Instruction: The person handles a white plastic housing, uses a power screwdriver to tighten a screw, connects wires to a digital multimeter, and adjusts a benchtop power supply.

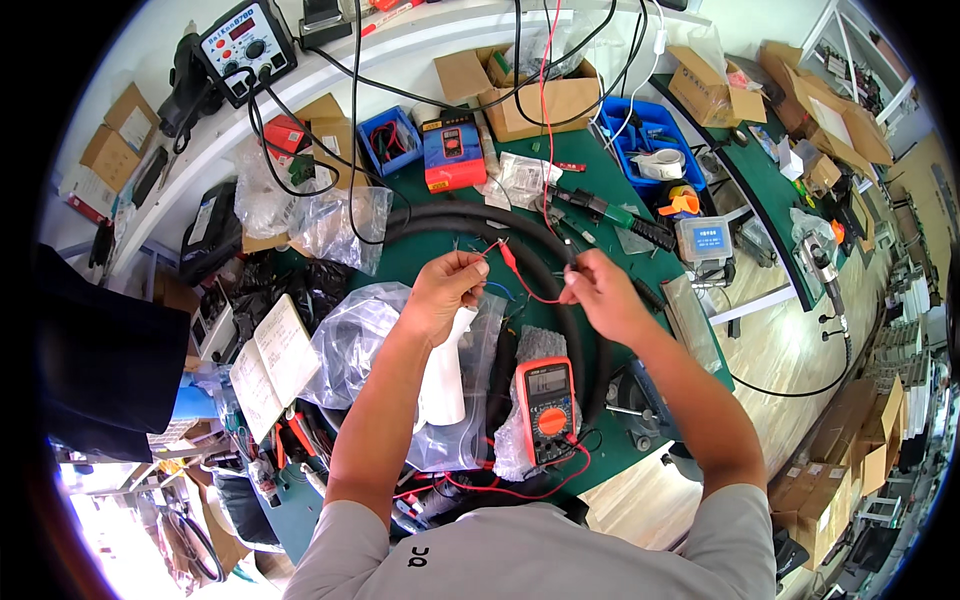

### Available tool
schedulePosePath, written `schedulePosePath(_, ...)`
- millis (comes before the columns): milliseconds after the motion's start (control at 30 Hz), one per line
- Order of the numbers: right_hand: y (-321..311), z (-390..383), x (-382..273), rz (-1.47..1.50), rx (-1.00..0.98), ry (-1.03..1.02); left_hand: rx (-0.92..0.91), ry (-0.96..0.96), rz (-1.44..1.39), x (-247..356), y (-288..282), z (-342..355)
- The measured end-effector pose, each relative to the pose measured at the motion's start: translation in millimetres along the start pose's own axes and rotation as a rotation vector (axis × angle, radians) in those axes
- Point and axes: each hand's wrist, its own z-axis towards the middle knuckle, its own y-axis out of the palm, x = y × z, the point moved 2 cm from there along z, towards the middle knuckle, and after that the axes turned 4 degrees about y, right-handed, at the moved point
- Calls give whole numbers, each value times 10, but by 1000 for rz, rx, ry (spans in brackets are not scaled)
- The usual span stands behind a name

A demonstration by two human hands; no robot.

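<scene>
My left hand (447, 292) is closed in a pinch above the bench; what lies between its fingertips is too small to make out. Just right of those fingertips hangs a red alligator clip (510, 258), its red wire curving toward my right hand (606, 292). That hand is closed around a slim black piece (569, 250) pointing away from me. Below them, a red-orange multimeter (549, 420) rests on bubble wrap (512, 445), its display lit and red lead plugged in. A thick black cable (470, 212) loops across the bench behind and beneath both hands.
A white roll (443, 385) and clear plastic bags (362, 335) lie by my left forearm, beside an open notebook (275, 365). Farther back are a red-blue box (453, 152), a green-black tool (620, 215) and a blue bin (650, 140). Black cords (355, 120) hang from the shelf.
</scene>
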Motion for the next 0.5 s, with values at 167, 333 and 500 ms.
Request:
schedulePosePath(167, 240, 127, -39, 30, -39, 92, 6, -27, -13, 19, -36, 18)
schedulePosePath(333, 513, 197, -50, 244, -4, 212, 14, -86, -46, 56, -38, 34)
schedulePosePath(500, 618, 296, 60, 347, -35, 285, -10, -103, -52, 77, -71, 32)
